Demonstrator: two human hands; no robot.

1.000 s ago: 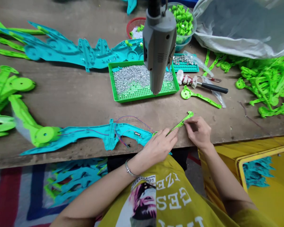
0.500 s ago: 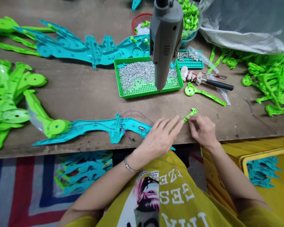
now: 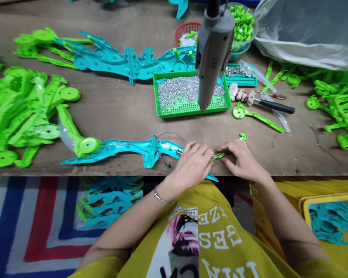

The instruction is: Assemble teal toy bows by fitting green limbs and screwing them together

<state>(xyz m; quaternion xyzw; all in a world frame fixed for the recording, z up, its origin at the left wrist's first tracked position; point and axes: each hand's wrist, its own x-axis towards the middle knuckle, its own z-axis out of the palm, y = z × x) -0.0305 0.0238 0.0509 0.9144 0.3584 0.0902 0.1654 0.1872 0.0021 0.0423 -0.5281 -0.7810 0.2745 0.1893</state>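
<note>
In the head view, a long turquoise plastic shell [image 3: 124,145], thin, wavy-edged and ribbed inside, lies along the near edge of the worktop, thin red and blue wires [image 3: 160,157] trailing over it and a small metallic part [image 3: 178,152] near its right end. A smooth lime-green plastic housing [image 3: 88,145] with a round boss sits at its left end. A slender lime-green plastic limb [image 3: 219,156] lies by the right end, also near that edge, partly hidden by the hands. Loose glittering screws [image 3: 176,90] fill much of a perforated green plastic tray [image 3: 191,113], beneath a grey hanging power tool [image 3: 216,54]. The brown worktop [image 3: 127,112] looks scuffed; glossy green parts [image 3: 26,112] heap toward its left edge, and others toward its right. Below the near edge are a striped cloth [image 3: 43,216] and a yellow crate [image 3: 305,210]. The left hand [image 3: 191,164] lies palm down over the shell's right end, fingers bent together; the right hand [image 3: 242,160] curls over the limb, thumb and forefinger narrowly apart. Whether either hand grips, I cannot tell.
</note>
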